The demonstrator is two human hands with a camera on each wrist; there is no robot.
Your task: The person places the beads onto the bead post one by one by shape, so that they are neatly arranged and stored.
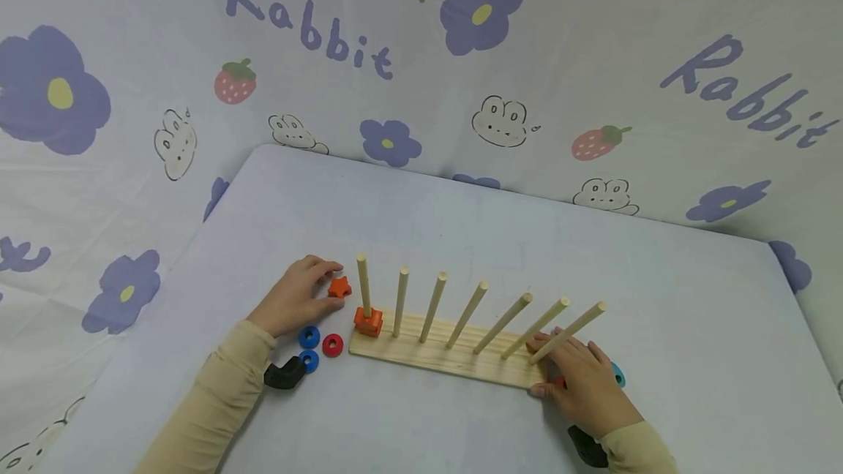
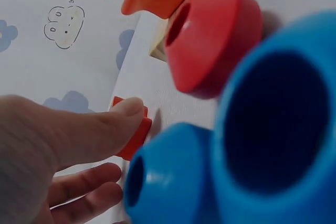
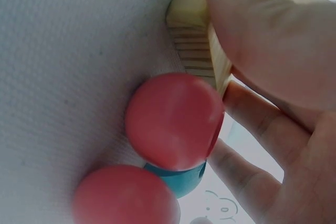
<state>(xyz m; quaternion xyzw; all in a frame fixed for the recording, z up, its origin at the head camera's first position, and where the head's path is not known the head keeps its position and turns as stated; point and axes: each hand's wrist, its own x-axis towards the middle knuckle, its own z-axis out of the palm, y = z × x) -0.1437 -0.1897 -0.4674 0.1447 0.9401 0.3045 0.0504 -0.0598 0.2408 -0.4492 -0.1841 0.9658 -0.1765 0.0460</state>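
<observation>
1. While the right hand (image 1: 582,379) grips the pegboard (image 1: 411,351) by its right end, thumb at the near corner, let it take any sideways push; a light clamp should do.
2. Orange star (image 1: 339,287) sits on the desk (image 1: 395,211), toward its left edge, just off the pegboard's left end.
3. Left hand (image 1: 296,302): thumb and fingers spread around the star; can't tell if either touches. Step looks like the pickup; close evenly from both sides so it doesn't spin.
4. Watch the blue beads (image 1: 309,336) and red bead (image 1: 332,344) on the near side; a low wrist could knock them.
5. Lift straight, clear of the leftmost peg (image 1: 364,287) and its orange stack (image 1: 368,322).
</observation>
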